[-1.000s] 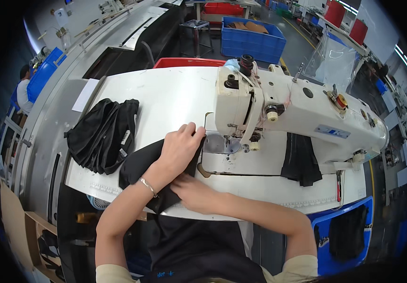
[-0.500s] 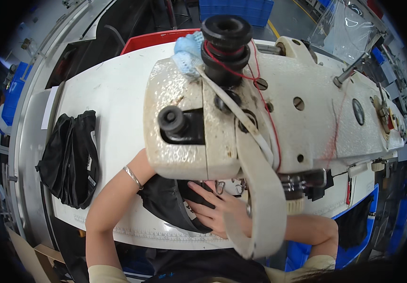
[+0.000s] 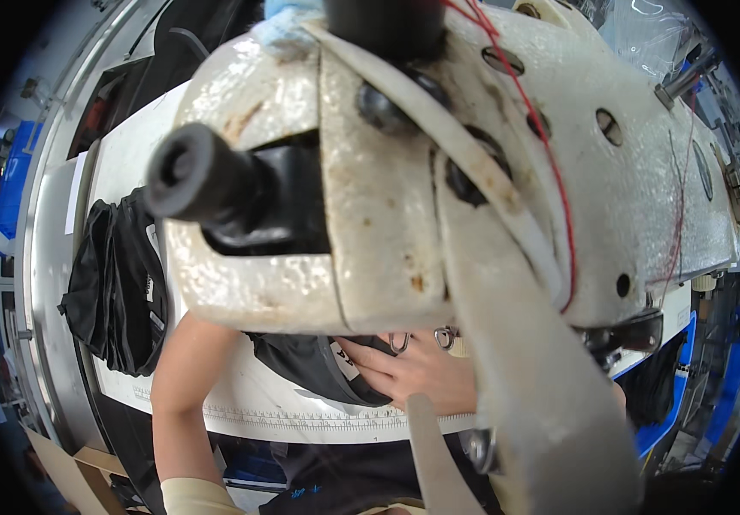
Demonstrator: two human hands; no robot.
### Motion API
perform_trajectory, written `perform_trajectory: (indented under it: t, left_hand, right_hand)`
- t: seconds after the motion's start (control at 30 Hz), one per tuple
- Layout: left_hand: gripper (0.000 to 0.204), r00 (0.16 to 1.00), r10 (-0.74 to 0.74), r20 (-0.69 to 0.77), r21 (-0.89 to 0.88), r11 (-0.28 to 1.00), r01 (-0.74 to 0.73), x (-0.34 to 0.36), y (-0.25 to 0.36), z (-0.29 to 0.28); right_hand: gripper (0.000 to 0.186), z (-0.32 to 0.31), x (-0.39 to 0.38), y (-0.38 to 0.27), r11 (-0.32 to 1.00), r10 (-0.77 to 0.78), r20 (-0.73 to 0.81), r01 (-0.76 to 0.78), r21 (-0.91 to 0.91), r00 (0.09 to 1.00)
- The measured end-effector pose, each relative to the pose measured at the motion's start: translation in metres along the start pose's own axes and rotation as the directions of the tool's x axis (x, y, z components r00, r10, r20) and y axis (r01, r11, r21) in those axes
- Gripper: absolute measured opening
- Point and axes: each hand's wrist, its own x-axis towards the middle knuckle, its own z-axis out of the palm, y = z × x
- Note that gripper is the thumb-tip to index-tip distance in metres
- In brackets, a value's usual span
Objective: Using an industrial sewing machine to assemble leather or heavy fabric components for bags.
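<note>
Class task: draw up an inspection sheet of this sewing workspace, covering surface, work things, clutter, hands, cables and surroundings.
Surface: white table, ruler strip along its near edge.
Job's things: black fabric piece, partly hidden by the white sewing machine; stack of black pieces at left.
Clutter: light-blue cloth on the machine head.
Hands: right hand on the fabric piece, grip unclear; left hand hidden behind the machine head, left forearm visible.
Cables: nothing seen; only red thread over the machine.
Surroundings: blue bin at right; cardboard at lower left.
</note>
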Motion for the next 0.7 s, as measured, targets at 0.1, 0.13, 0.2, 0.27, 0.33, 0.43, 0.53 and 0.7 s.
perform_trajectory:
  t: [0.1, 0.13, 0.2, 0.27, 0.33, 0.43, 0.53, 0.7]
  left_hand:
    - [0.02, 0.999, -0.046, -0.02, -0.035, 0.998, 0.045, -0.003, -0.005, -0.004]
    - [0.02, 0.998, -0.057, -0.026, -0.043, 0.998, 0.056, -0.004, -0.007, -0.005]
    - [0.02, 0.995, -0.092, -0.044, -0.066, 0.994, 0.089, -0.008, -0.014, -0.007]
    - [0.021, 0.99, -0.126, -0.063, -0.087, 0.989, 0.121, -0.014, -0.024, -0.009]
    - [0.022, 0.982, -0.163, -0.096, -0.113, 0.982, 0.152, -0.022, -0.037, -0.012]
    - [0.023, 0.959, -0.238, -0.15, -0.186, 0.96, 0.209, -0.031, -0.055, -0.017]
    - [0.023, 0.925, -0.319, -0.208, -0.281, 0.925, 0.256, -0.034, -0.046, -0.034]
    - [0.025, 0.95, -0.306, -0.068, -0.295, 0.915, 0.274, -0.041, 0.047, -0.066]
  right_hand:
    - [0.034, 0.003, 0.004, -0.005, 0.994, 0.082, -0.082, -0.076, 0.08, 0.993]
    - [0.032, 0.004, 0.007, -0.005, 0.992, 0.113, -0.185, -0.099, 0.082, 0.976]
    - [0.031, -0.001, 0.009, -0.004, 0.994, 0.109, -0.193, -0.1, 0.052, 0.975]
    - [0.039, -0.012, 0.006, -0.002, 0.997, 0.018, -0.074, -0.023, -0.068, 0.997]
    - [0.051, -0.024, 0.004, -0.004, 0.982, -0.068, 0.225, 0.105, -0.158, 0.972]
    - [0.048, -0.039, 0.004, -0.019, 0.998, 0.061, 0.043, -0.061, -0.02, 0.997]
    - [0.026, -0.086, -0.025, -0.025, 0.973, 0.117, -0.018, -0.118, -0.2, 0.993]
    - [0.009, -0.134, -0.073, 0.081, 0.408, 0.382, -0.363, -0.508, -0.759, 0.85]
